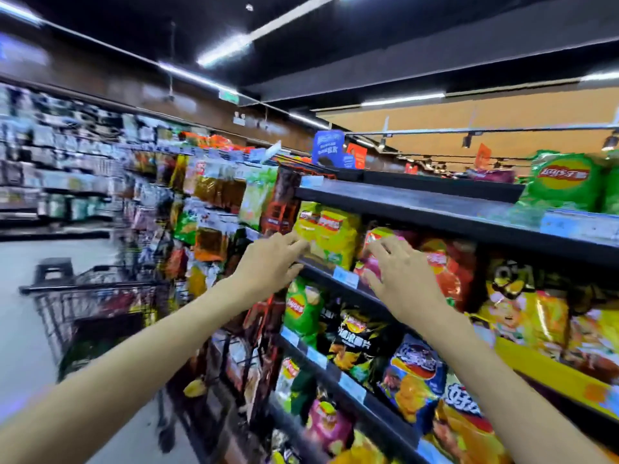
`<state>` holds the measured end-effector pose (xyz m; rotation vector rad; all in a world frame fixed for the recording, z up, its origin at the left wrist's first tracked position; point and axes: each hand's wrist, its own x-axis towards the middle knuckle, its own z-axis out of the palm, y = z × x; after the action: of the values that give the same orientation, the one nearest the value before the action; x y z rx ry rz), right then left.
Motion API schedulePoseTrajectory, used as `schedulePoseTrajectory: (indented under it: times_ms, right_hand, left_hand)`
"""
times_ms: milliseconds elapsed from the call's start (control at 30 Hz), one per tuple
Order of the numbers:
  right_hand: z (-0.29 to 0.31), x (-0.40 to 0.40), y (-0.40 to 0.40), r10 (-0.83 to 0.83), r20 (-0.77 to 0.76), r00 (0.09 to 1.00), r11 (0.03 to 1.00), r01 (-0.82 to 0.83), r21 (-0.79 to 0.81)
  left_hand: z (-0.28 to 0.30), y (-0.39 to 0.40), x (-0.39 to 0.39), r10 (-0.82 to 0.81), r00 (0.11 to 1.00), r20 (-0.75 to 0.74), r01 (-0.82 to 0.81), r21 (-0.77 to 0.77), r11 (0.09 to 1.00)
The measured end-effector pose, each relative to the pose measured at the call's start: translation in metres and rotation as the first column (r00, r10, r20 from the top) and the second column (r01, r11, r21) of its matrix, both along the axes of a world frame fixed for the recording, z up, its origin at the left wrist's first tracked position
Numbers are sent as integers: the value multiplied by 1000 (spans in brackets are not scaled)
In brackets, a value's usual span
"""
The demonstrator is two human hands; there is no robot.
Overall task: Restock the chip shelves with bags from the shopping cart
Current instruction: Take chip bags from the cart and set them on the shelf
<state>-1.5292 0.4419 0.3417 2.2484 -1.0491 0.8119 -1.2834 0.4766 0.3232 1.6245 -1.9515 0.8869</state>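
Note:
A yellow-green chip bag [330,234] stands at the left end of the second shelf [348,283]. My left hand [268,262] reaches to its lower left corner, fingers stretched out and touching the bag. My right hand [400,279] lies with spread fingers on a pink-red chip bag [371,262] just to the right. The black shopping cart [97,299] stands in the aisle to the left behind my left arm; its contents are blurred.
The black shelf unit holds several rows of chip bags below and to the right. A green chip bag [566,184] stands on the top shelf [435,202] at the right. Hanging snack packs [207,202] fill the aisle end to the left. The floor lies left of the cart.

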Motion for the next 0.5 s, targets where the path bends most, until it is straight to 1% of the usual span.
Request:
schedulePoseTrajectory:
  times_ms: [100, 167, 267, 367, 500]
  right_hand:
    - [-45, 56, 26, 156, 39, 987, 976, -160, 146]
    - [-76, 97, 47, 233, 25, 972, 947, -232, 224]
    - [-112, 158, 89, 320, 31, 947, 912, -317, 259]
    - [-141, 219, 139, 371, -6, 929, 896, -356, 264]
    - [-185, 291, 205, 417, 61, 907, 842, -411, 349]
  left_hand:
    - [-41, 45, 50, 94, 995, -45, -91, 71, 993]
    - [-67, 79, 82, 155, 986, -59, -149, 100, 984]
    - [-103, 134, 124, 269, 961, -69, -259, 130, 957]
    - [-136, 192, 162, 385, 919, -82, -370, 158, 916]
    - [-185, 272, 215, 502, 853, -145, -466, 223, 856]
